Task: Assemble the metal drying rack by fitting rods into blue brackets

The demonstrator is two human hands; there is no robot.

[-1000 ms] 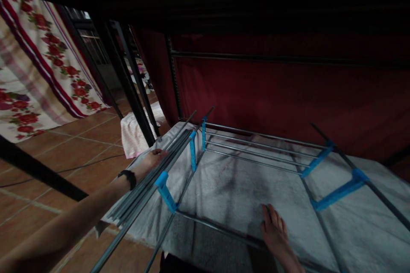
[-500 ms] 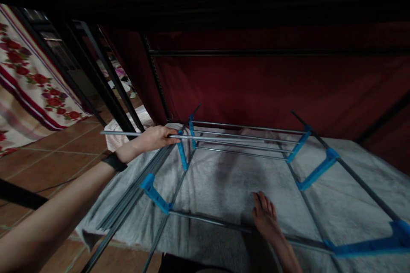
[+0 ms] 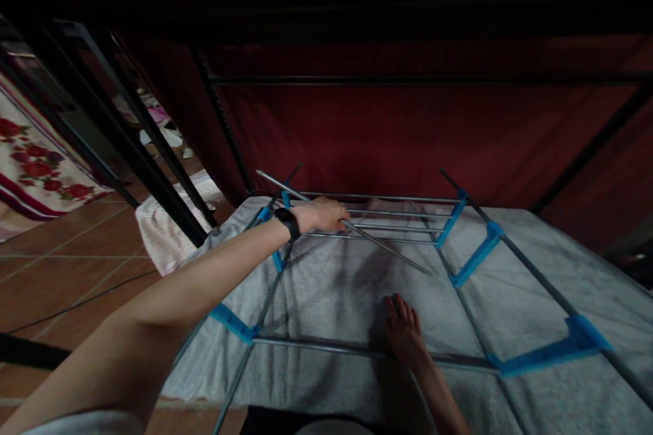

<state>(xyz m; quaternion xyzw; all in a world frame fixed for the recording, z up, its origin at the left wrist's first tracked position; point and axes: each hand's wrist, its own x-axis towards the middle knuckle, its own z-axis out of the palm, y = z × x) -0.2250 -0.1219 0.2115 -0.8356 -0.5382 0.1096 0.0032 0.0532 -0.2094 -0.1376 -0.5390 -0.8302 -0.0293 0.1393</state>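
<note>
Evidently the step in hand is fitting a loose rod into a partly built rack: the left hand, with a dark watch at the wrist, is closed around a thin metal rod that slants from about 10 o'clock down toward 4 o'clock above the frame. The right hand lies flat with fingers spread, pressing the near crossbar at 6 o'clock against the cloth, gripping nothing. The rack frame of grey tubes and blue plastic connectors lies on its side, with a few rods already set between the far connectors at 12 o'clock. By my judgement the next move calls for lining the rod's free end up with an open socket in a blue connector while the frame is kept steady. Everything rests on a grey-white cloth covering a mattress-like bed. Behind it hangs a dark red curtain; at 9 o'clock are terracotta floor tiles, black bed posts and floral fabric.
</note>
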